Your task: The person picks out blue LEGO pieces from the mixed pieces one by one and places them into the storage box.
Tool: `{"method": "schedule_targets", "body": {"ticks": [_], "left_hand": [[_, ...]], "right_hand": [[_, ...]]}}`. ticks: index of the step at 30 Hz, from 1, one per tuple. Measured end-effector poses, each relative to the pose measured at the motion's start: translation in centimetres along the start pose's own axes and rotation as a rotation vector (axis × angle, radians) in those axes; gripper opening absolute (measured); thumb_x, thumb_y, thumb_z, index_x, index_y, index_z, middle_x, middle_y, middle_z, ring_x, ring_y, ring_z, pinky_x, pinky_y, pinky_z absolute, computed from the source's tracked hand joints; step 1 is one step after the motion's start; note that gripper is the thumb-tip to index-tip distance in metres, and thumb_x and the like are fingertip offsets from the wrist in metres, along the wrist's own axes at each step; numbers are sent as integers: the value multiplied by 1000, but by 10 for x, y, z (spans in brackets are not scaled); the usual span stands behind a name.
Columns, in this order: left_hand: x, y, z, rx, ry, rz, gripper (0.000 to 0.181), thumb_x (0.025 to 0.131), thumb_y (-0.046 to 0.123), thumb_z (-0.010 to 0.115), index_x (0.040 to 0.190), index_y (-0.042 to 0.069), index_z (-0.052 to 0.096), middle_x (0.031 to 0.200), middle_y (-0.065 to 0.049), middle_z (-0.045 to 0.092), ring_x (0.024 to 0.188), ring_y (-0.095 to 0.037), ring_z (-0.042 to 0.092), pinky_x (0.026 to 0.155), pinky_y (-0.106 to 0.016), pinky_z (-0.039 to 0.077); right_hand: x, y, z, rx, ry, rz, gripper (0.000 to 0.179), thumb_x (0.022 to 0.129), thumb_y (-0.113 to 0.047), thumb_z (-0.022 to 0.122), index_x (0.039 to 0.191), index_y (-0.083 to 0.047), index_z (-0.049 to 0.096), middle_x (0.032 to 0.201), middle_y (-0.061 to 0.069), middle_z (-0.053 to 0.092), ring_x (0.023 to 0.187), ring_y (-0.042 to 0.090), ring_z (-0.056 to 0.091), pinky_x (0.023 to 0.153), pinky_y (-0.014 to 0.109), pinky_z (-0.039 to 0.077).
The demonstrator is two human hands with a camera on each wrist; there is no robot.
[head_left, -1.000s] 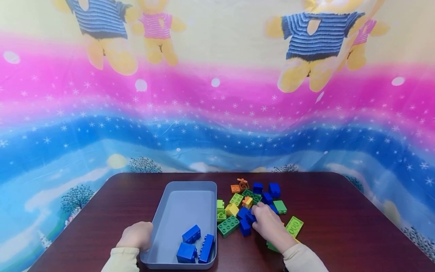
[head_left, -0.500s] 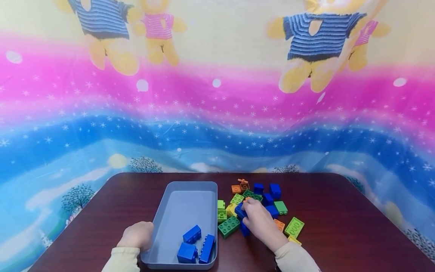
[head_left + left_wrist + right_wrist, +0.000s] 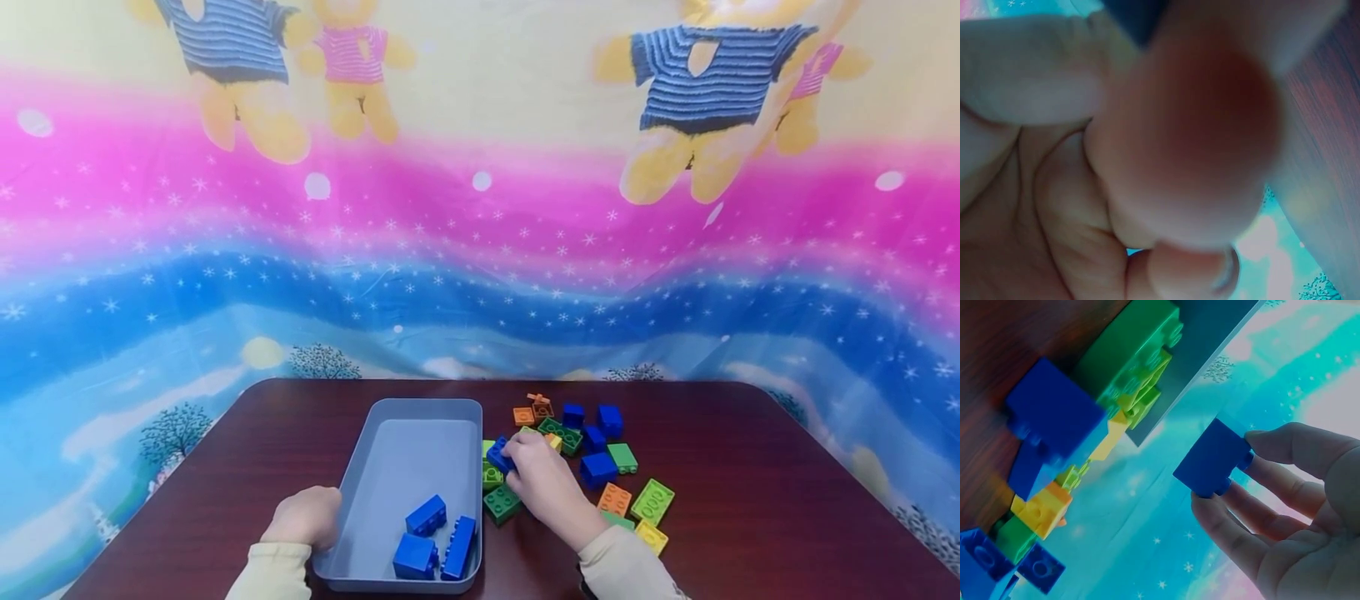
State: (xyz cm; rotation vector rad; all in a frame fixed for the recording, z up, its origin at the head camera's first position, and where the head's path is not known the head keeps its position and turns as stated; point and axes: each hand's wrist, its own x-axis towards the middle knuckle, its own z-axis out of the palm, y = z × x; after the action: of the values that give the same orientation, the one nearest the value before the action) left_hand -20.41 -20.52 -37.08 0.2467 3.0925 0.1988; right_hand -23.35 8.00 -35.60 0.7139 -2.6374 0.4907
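Observation:
My left hand (image 3: 303, 517) grips the left rim of a grey plastic tray (image 3: 397, 467). In the left wrist view its curled fingers (image 3: 1185, 137) are close and blurred, with a dark corner of the tray (image 3: 1138, 15) above them. Between thumb and fingertips, my right hand (image 3: 551, 483) pinches a blue toy brick (image 3: 1213, 456), raised over the pile just right of the tray. Three blue bricks lie in the tray's near end, one of them a long brick (image 3: 458, 547). The right hand covers part of the pile in the head view.
Right of the tray lie loose bricks: a dark green brick (image 3: 502, 503), a blue brick (image 3: 597, 470), an orange brick (image 3: 614, 499), a lime brick (image 3: 652, 501), a yellow brick (image 3: 651, 537) and several others. The dark wooden table (image 3: 750, 500) ends at a printed cloth backdrop (image 3: 480, 250).
My right hand has moved left from the middle of the pile towards the tray, lifting the blue brick. Orange, green and yellow bricks beneath the arm have come into view. My left hand stays put.

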Motion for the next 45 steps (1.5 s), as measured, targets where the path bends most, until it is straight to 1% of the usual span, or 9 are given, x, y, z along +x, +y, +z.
{"method": "schedule_targets", "body": {"ticks": [5, 12, 18, 22, 26, 32, 37, 45], "left_hand": [[0, 0, -1, 6, -7, -1, 24, 55, -10, 60, 59, 7, 44, 57, -4, 42, 52, -17, 35, 45, -36, 35], [0, 1, 0, 9, -11, 1, 24, 57, -11, 59, 59, 7, 44, 56, -4, 42, 51, -17, 34, 45, -35, 34], [1, 2, 0, 12, -6, 1, 23, 58, -11, 59, 58, 7, 43, 55, -4, 41, 51, -17, 33, 45, -34, 34], [1, 2, -1, 14, -5, -1, 23, 58, -10, 58, 59, 7, 44, 56, -4, 41, 51, -17, 33, 45, -35, 35], [1, 2, -1, 17, -12, -1, 22, 58, -11, 58, 59, 7, 45, 55, -3, 41, 51, -17, 34, 44, -35, 35], [1, 3, -1, 21, -14, 0, 22, 58, -11, 58, 58, 7, 44, 55, -3, 41, 50, -16, 33, 44, -35, 35], [0, 3, -1, 24, -20, -5, 23, 59, -11, 58, 58, 7, 44, 55, -3, 41, 51, -16, 33, 44, -35, 35], [0, 3, -2, 18, -39, -12, 23, 60, -12, 58, 58, 7, 44, 55, -4, 41, 51, -16, 33, 45, -34, 34]], "right_hand": [[3, -9, 5, 3, 10, -31, 17, 72, 0, 68, 89, 0, 66, 90, 9, 59, 80, 20, 55, 68, 30, 49], [9, -24, 14, 12, -25, -70, 17, 74, -4, 70, 90, -2, 66, 91, 7, 58, 81, 17, 52, 70, 26, 48], [12, -30, 23, -1, -14, -127, 18, 73, -5, 71, 90, -3, 66, 90, 6, 57, 81, 16, 52, 71, 24, 47], [13, -34, 27, 1, -22, -153, 18, 74, -6, 71, 91, -4, 66, 89, 5, 56, 82, 15, 51, 71, 24, 47], [14, -38, 33, 1, -44, -166, 17, 75, -7, 70, 92, -5, 65, 89, 4, 55, 82, 15, 51, 71, 23, 47], [15, -39, 43, -45, -51, -177, 13, 77, -8, 68, 90, -6, 66, 87, 2, 55, 81, 14, 51, 71, 22, 46], [15, -40, 47, -73, -96, -179, 11, 79, -7, 66, 90, -6, 67, 85, 3, 55, 80, 13, 52, 70, 22, 46], [11, -39, 52, -100, -211, -200, 14, 82, -6, 62, 95, -7, 68, 85, 3, 57, 79, 12, 52, 71, 21, 46]]}}
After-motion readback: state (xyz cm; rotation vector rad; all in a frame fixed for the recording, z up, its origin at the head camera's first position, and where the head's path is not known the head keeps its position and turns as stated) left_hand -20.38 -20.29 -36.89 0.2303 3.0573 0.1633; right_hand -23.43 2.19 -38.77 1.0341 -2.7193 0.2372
